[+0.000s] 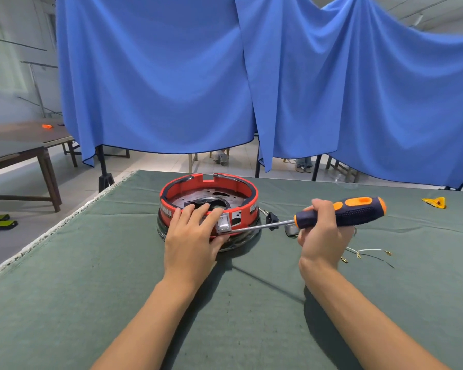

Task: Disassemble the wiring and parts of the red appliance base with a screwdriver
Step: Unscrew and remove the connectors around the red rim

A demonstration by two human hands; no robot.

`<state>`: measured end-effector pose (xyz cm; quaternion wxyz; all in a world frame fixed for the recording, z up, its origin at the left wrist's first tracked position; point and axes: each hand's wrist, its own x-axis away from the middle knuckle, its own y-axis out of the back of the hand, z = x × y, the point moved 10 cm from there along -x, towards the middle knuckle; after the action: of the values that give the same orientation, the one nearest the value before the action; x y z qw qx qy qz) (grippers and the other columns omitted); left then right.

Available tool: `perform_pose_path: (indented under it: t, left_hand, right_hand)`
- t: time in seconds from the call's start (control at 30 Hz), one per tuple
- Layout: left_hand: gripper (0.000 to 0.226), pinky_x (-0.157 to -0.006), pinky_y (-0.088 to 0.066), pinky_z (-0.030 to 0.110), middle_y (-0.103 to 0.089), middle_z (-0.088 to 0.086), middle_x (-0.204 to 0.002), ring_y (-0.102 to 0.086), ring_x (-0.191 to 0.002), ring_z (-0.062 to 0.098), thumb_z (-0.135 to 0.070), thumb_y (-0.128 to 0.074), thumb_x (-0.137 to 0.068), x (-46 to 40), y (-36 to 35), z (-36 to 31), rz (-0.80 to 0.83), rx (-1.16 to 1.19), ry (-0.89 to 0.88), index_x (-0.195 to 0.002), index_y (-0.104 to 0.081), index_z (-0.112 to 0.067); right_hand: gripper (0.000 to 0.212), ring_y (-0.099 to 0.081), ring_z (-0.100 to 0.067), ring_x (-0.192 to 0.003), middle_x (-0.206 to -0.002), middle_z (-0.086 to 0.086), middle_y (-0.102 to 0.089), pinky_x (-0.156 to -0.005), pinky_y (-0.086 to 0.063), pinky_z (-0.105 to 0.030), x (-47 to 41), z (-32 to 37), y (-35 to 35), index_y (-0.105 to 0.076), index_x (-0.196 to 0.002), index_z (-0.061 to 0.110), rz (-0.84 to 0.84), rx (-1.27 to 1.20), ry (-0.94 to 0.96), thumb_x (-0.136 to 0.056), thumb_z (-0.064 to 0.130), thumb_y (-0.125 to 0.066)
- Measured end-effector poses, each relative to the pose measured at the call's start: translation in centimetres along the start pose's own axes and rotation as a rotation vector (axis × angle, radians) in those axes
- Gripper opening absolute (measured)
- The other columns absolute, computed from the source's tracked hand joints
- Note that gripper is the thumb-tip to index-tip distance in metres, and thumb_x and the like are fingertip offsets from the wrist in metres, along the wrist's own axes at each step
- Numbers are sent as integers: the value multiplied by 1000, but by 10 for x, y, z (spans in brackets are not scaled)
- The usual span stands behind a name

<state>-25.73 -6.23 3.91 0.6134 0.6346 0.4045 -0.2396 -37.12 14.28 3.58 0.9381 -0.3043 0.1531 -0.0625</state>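
Right now the red base [209, 206] sits mid-table on the green cloth [64, 276]. The left hand [193, 236] rests on its near rim, fingers fairly straight, thumb by the switch [223, 222]. The right hand [322, 233] grips the screwdriver [340, 212], its tip lying under that switch. Levering too hard could probably snap the plastic or send the tip into the left thumb. Loose wires [369, 253] lie to the right.

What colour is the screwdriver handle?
Dark navy with orange inserts on the screwdriver handle, shown in the head view.
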Motion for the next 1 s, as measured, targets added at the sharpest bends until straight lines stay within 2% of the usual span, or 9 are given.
perform_pose_path:
  t: [0.13,0.2,0.3,0.4,0.53,0.67,0.8,0.9,1.0]
  left_hand:
    - [48,-95,-45,44,-70,-1,-106,-63,-100,27,-27,-88,-59,0,1,3,1,49,20,-102,-70,-16]
    - [49,-96,-44,45,-70,-1,-107,-64,-102,27,-26,-89,-58,2,1,6,-5,73,34,-102,-70,-16]
    - [48,-98,-42,43,-70,-2,-109,-64,-105,27,-26,-88,-59,3,3,8,-28,104,41,-103,-71,-17]
    - [39,-97,-41,39,-70,-2,-106,-62,-106,26,-29,-82,-68,5,6,10,-65,160,66,-103,-70,-16]
    - [35,-93,-43,34,-67,0,-104,-57,-105,23,-33,-66,-77,6,15,7,-94,244,100,-106,-67,-12]
    - [33,-80,-43,36,-65,1,-96,-57,-90,25,-32,-59,-82,3,24,-22,-109,234,-29,-104,-66,-10]
    - [32,-77,-44,35,-64,3,-95,-56,-85,25,-30,-60,-83,4,27,-43,-102,225,-110,-107,-66,-8]
    - [32,-76,-44,32,-66,3,-95,-58,-86,24,-23,-70,-79,3,27,-48,-116,246,-89,-107,-66,-8]
    - [37,-74,-42,28,-68,2,-91,-61,-83,22,-15,-81,-69,2,23,-51,-105,287,-40,-102,-66,-8]
  right_hand:
    - [18,-45,-12,-47,-48,9,-51,-49,-36,-19,18,34,-37,-48,-59,12,299,40,254,-72,19,-59]
    - [25,-46,-8,-43,-46,8,-52,-44,-36,-18,17,35,-38,-51,-52,25,307,32,252,-75,16,-58]
    - [31,-44,-9,-42,-45,9,-52,-47,-33,-21,-5,12,-16,-54,-45,23,117,58,63,-74,22,-63]
    - [39,-35,-7,-32,-41,9,-48,-39,-25,-15,-21,-22,9,-52,-48,21,-22,98,-186,-82,23,-71]
    - [32,-37,-9,-33,-47,1,-55,-34,-26,-15,-25,-42,4,-56,-58,13,138,202,-299,-81,25,-75]
    - [29,-42,-14,-33,-53,-7,-61,-34,-32,-16,-11,-44,-22,-71,-77,12,423,344,-446,-80,41,-72]
    - [46,-65,-19,-48,-73,-14,-72,-38,-44,-21,6,-35,-42,-71,-98,17,671,361,-522,-69,52,-68]
    - [46,-73,-24,-66,-85,-15,-75,-43,-50,-23,17,-39,-45,-70,-99,20,712,373,-567,-69,55,-64]
    - [44,-74,-20,-69,-82,-9,-76,-46,-51,-21,22,-43,-45,-70,-97,20,666,391,-571,-69,54,-65]
